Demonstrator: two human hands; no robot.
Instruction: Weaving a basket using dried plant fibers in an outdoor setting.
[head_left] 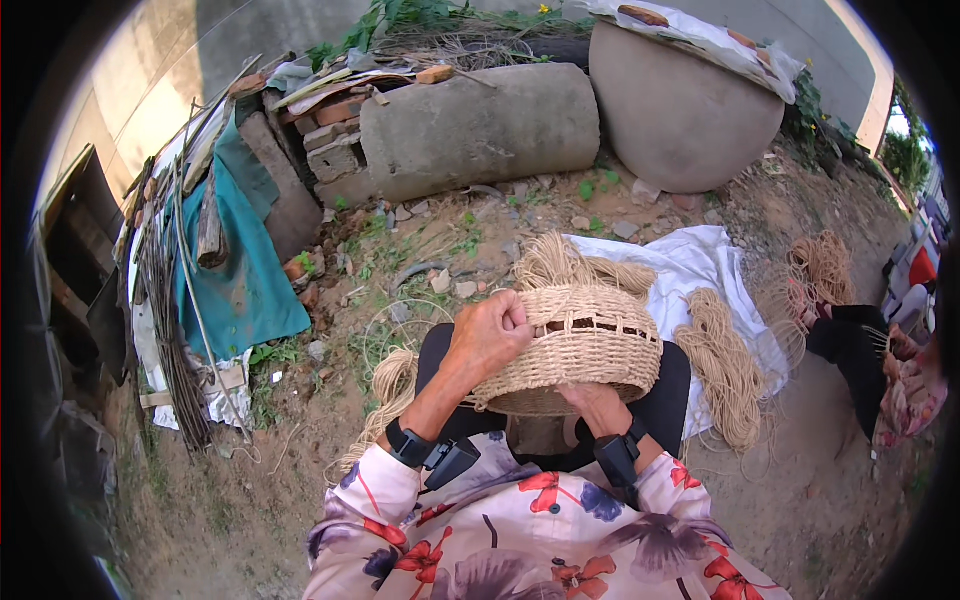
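Observation:
A woven basket [590,350] of twisted straw-coloured cord lies tilted between my knees, its opening toward me. A band of open gaps runs round its side, with tightly woven rows on both sides of it. My left hand [490,335] is closed in a pinch against the basket's left side, by the gapped band; what the fingers hold is hidden. My right hand [597,405] reaches into the opening at the near edge, and the basket wall covers its fingers. Loose cord [555,262] bunches at the far side of the basket.
Coiled cord hanks [722,370] lie on a white sheet [690,262] to the right; another hank [393,385] is by my left knee. Another person [850,345] sits at the far right beside more cord [822,265]. A concrete cylinder [480,125] and large round jar [685,110] stand behind.

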